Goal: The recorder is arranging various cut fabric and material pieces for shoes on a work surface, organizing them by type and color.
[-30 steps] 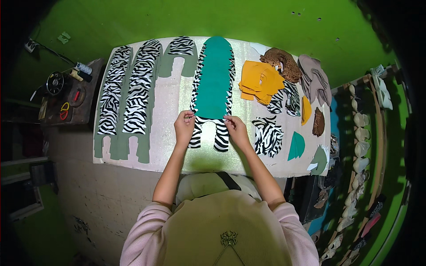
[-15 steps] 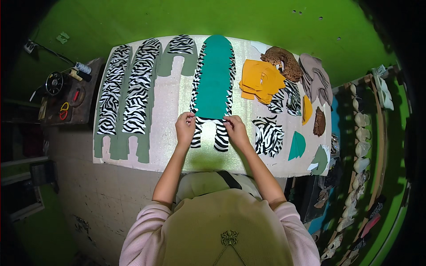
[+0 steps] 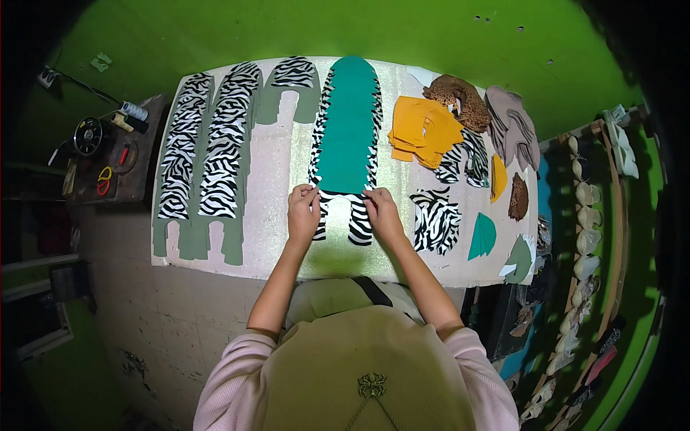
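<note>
Pinching the near end of the teal cutout [image 3: 348, 129], left hand [image 3: 303, 212] and right hand [image 3: 382, 214] flank it equally; its long axis runs away over the zebra-print piece [image 3: 357, 219].

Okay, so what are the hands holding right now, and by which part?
Both hands grip the teal fabric piece at its near end: the left hand at the left corner, the right hand at the right corner, over the zebra-print piece.
</note>
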Demonstrator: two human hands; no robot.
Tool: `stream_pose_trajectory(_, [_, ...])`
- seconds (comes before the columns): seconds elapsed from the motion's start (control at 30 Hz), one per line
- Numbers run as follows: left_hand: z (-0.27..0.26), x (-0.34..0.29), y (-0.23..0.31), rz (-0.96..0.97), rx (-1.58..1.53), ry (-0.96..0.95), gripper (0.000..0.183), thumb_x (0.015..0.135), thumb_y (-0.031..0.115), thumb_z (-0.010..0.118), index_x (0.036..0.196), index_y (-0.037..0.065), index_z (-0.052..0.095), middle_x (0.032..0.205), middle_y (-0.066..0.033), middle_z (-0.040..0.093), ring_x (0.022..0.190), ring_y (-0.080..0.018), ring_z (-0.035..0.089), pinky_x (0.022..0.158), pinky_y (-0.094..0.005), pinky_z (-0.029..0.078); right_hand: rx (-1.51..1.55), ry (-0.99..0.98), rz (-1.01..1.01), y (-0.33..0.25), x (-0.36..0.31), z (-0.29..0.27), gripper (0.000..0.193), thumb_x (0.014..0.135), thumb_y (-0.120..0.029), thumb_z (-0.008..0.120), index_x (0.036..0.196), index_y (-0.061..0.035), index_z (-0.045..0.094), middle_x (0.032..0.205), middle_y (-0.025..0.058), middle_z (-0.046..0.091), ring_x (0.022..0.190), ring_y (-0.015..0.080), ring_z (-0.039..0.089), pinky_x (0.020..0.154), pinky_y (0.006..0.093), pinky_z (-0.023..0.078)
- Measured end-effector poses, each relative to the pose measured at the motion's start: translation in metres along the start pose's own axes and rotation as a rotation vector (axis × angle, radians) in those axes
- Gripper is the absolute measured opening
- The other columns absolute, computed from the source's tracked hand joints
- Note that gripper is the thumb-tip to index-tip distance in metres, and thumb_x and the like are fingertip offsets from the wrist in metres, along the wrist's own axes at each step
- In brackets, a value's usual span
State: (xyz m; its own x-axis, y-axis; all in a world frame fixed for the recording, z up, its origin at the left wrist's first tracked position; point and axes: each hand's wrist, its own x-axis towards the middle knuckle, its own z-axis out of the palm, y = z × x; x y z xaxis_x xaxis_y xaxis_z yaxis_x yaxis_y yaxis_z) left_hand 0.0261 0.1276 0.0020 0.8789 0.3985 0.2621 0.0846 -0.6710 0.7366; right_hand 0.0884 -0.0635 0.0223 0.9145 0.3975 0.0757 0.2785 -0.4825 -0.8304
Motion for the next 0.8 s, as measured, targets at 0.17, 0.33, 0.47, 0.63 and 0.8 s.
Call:
stream_pose_trajectory(0.17, [-0.004, -0.001, -0.002, 0.007, 0.085, -0.066, 0.025, 0.081, 0.004, 0.062, 0.105, 0.003, 0.069, 0.106, -0.0132, 0.056, 0.097, -0.0305, 0.052, 0.084, -0.0363, 0.044, -0.079, -0.074, 0.014, -0.003, 0.0, -0.001, 0.028, 0.084, -0.005, 0.061, 0.111, 0.0046, 0.06, 0.097, 0.0175, 0.051, 0.086, 0.0316, 0.055, 0.078, 0.0346, 0.045])
stream_pose_trajectory(0.33, [-0.012, 0.001, 0.005, 0.074, 0.284, -0.13, 0.029, 0.079, 0.008, 0.065, 0.107, 0.007, 0.068, 0.109, -0.0082, 0.054, 0.099, -0.0273, 0.051, 0.079, -0.0377, 0.045, -0.304, -0.148, -0.074, -0.004, -0.003, -0.002, 0.042, 0.077, -0.005, 0.068, 0.117, 0.0025, 0.057, 0.105, 0.0175, 0.05, 0.097, 0.0339, 0.052, 0.085, 0.038, 0.046])
stream_pose_trajectory(0.47, [-0.01, -0.003, 0.003, 0.099, 0.379, -0.109, 0.03, 0.079, 0.01, 0.065, 0.109, 0.009, 0.067, 0.11, -0.0071, 0.053, 0.099, -0.0254, 0.051, 0.078, -0.0377, 0.042, -0.354, -0.155, -0.082, -0.003, -0.004, 0.003, 0.046, 0.075, -0.005, 0.069, 0.118, 0.0013, 0.056, 0.106, 0.0175, 0.05, 0.098, 0.0345, 0.051, 0.087, 0.0382, 0.045])
stream_pose_trajectory(0.63, [-0.007, -0.006, 0.013, 0.111, 0.365, -0.032, 0.031, 0.08, 0.01, 0.063, 0.111, 0.008, 0.062, 0.116, -0.009, 0.052, 0.104, -0.0264, 0.05, 0.084, -0.0396, 0.038, -0.278, -0.126, -0.051, -0.006, -0.009, -0.001, 0.044, 0.078, -0.007, 0.067, 0.119, 0.0004, 0.054, 0.108, 0.0181, 0.049, 0.101, 0.0348, 0.051, 0.089, 0.0387, 0.044])
stream_pose_trajectory(0.8, [0.006, -0.007, 0.036, 0.156, 0.271, -0.022, 0.031, 0.08, 0.013, 0.062, 0.11, 0.008, 0.059, 0.12, -0.0115, 0.051, 0.109, -0.0287, 0.049, 0.089, -0.042, 0.036, -0.199, -0.067, -0.06, -0.009, -0.017, -0.014, 0.042, 0.08, -0.006, 0.064, 0.12, -0.0016, 0.052, 0.111, 0.0167, 0.048, 0.103, 0.035, 0.05, 0.089, 0.0397, 0.044])
